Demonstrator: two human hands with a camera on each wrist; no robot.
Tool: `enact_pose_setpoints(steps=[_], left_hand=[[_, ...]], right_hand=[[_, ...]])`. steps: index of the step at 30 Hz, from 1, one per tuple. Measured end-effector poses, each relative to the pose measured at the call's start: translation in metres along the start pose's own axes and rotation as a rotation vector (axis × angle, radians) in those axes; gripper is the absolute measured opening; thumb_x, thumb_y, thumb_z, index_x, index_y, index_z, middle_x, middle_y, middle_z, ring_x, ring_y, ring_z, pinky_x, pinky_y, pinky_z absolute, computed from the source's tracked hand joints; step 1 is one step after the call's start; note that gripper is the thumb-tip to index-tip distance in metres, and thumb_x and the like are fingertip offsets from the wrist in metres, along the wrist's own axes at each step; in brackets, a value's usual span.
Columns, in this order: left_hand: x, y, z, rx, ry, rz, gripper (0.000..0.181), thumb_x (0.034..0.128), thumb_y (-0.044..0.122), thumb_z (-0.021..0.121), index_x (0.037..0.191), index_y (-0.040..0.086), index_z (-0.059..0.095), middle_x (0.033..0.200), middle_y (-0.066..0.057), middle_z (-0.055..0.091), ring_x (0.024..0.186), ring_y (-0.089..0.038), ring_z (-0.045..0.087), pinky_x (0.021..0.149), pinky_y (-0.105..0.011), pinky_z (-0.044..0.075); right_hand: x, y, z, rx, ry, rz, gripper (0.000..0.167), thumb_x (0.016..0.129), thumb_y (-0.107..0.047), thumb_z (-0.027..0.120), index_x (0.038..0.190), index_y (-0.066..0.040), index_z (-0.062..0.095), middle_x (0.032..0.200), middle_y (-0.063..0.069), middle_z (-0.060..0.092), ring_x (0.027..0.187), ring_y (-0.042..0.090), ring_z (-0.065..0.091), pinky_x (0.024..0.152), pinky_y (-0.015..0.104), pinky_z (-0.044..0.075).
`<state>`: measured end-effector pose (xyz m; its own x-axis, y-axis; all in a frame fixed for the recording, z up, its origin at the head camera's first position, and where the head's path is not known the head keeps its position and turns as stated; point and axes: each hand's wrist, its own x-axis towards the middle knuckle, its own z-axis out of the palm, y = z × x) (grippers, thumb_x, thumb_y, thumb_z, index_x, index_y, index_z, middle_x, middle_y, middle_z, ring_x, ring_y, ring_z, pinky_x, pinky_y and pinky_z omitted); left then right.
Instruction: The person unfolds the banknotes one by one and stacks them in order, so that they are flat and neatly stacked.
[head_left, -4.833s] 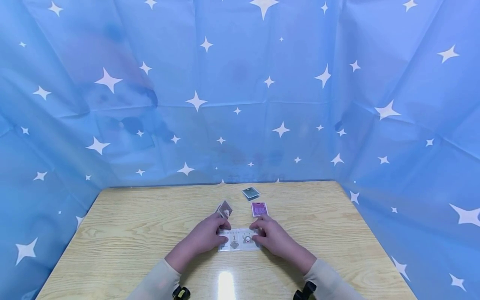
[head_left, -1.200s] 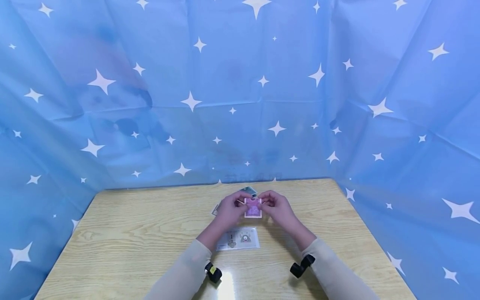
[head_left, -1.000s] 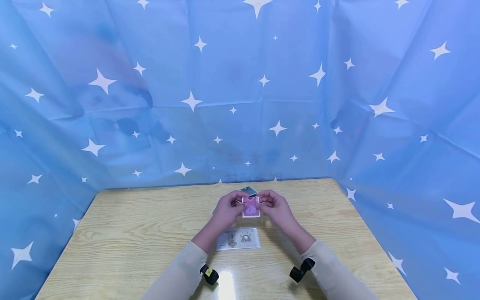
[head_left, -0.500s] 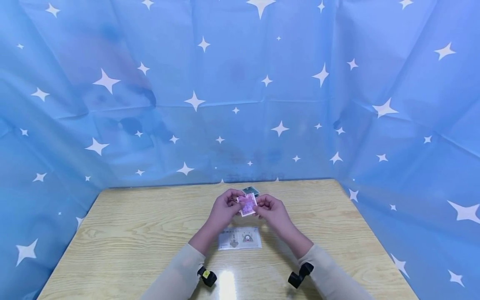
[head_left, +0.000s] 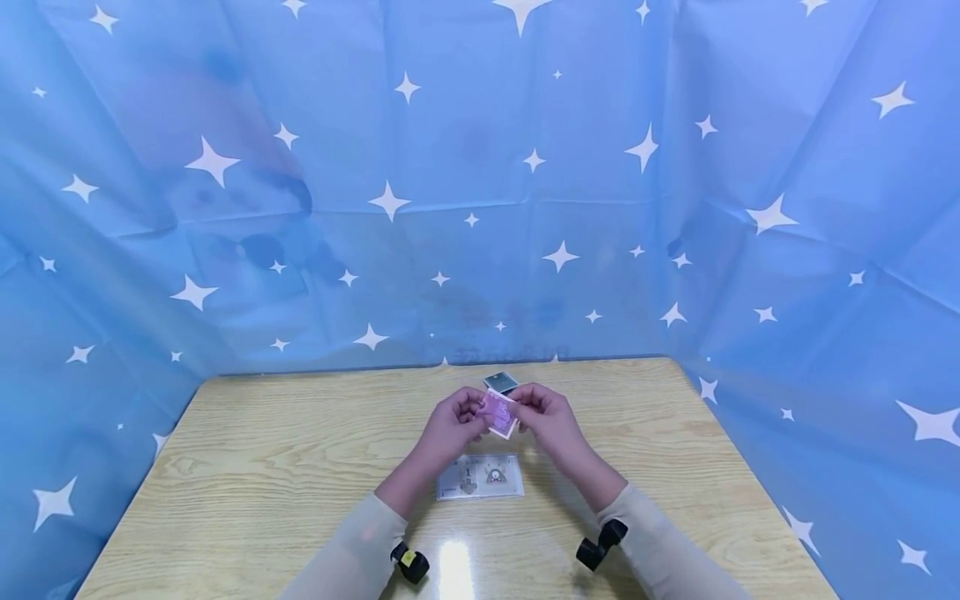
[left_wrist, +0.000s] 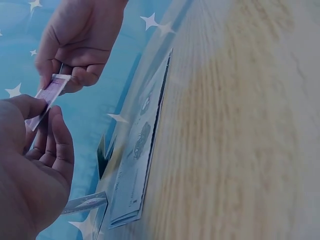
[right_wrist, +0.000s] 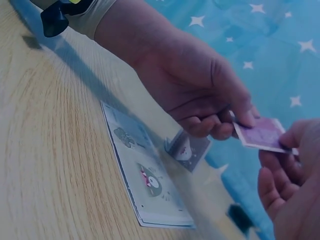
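Note:
A folded purple paper note [head_left: 498, 412] with a white border is held tilted above the table. My left hand [head_left: 447, 427] pinches its left side between thumb and fingers, and my right hand [head_left: 551, 417] pinches its right side. The right wrist view shows both thumbs on top of the purple note [right_wrist: 262, 133]. Below the hands, flat on the table, lies a pale note [head_left: 480, 477] printed with a "1" and a cartoon figure; its edge shows more than one layer in the left wrist view.
A folded dark green note [head_left: 501, 382] stands partly raised near the table's back edge. A folded grey-brown note [right_wrist: 188, 150] lies beyond the pale one, hidden behind my left hand in the head view. A starry blue cloth [head_left: 480, 208] hangs behind the wooden table [head_left: 262, 467].
Earlier both hands held the pale note on the table while the purple note lay farther back. The hands then picked up the purple note, shifted it slightly left and turned it.

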<state>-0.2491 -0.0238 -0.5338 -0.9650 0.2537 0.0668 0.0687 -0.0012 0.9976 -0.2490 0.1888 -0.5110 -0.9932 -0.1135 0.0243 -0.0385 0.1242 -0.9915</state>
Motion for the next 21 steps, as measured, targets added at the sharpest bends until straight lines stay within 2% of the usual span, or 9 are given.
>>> enact_pose_setpoints(steps=[6, 12, 15, 19, 21], left_hand=[[-0.0042, -0.0014, 0.0004, 0.012, -0.02, -0.021, 0.025, 0.0988, 0.002, 0.077, 0.122, 0.005, 0.069, 0.102, -0.008, 0.07, 0.087, -0.018, 0.069, 0.076, -0.027, 0.061], [-0.0075, -0.0036, 0.0, 0.033, -0.042, -0.012, 0.019, 0.0993, 0.006, 0.08, 0.113, 0.005, 0.067, 0.095, -0.004, 0.07, 0.082, -0.016, 0.067, 0.072, -0.025, 0.06], [-0.0082, -0.0046, -0.0008, 0.018, -0.041, 0.0, 0.026, 0.099, 0.005, 0.079, 0.122, 0.004, 0.067, 0.1, -0.005, 0.071, 0.086, -0.016, 0.068, 0.074, -0.027, 0.062], [-0.0084, -0.0031, -0.0023, -0.014, -0.025, 0.028, 0.044, 0.0988, 0.0, 0.077, 0.141, 0.002, 0.064, 0.11, -0.009, 0.071, 0.094, -0.019, 0.07, 0.081, -0.028, 0.063], [-0.0082, -0.0019, -0.0028, -0.031, -0.024, 0.042, 0.046, 0.0997, -0.002, 0.076, 0.144, 0.002, 0.063, 0.112, -0.011, 0.072, 0.097, -0.019, 0.071, 0.084, -0.028, 0.063]], right_hand=[[0.0002, -0.002, 0.0021, 0.007, -0.009, -0.01, 0.012, 0.102, -0.005, 0.074, 0.113, -0.001, 0.075, 0.102, 0.009, 0.071, 0.087, 0.021, 0.063, 0.074, 0.03, 0.058], [0.0013, -0.0006, 0.0042, 0.014, -0.014, -0.024, 0.013, 0.101, -0.001, 0.073, 0.113, 0.0, 0.075, 0.101, 0.008, 0.071, 0.085, 0.019, 0.063, 0.073, 0.026, 0.057], [0.0015, -0.0007, 0.0054, 0.015, -0.023, -0.024, 0.014, 0.1, 0.0, 0.073, 0.114, 0.002, 0.075, 0.101, 0.009, 0.071, 0.085, 0.018, 0.064, 0.074, 0.028, 0.059], [0.0008, -0.0018, 0.0068, 0.004, -0.037, -0.023, 0.015, 0.1, -0.001, 0.073, 0.115, 0.002, 0.074, 0.101, 0.009, 0.071, 0.085, 0.018, 0.064, 0.075, 0.029, 0.06], [0.0005, -0.0019, 0.0074, -0.006, -0.046, -0.026, 0.014, 0.101, -0.002, 0.074, 0.114, 0.001, 0.075, 0.1, 0.009, 0.072, 0.084, 0.018, 0.064, 0.074, 0.03, 0.059]])
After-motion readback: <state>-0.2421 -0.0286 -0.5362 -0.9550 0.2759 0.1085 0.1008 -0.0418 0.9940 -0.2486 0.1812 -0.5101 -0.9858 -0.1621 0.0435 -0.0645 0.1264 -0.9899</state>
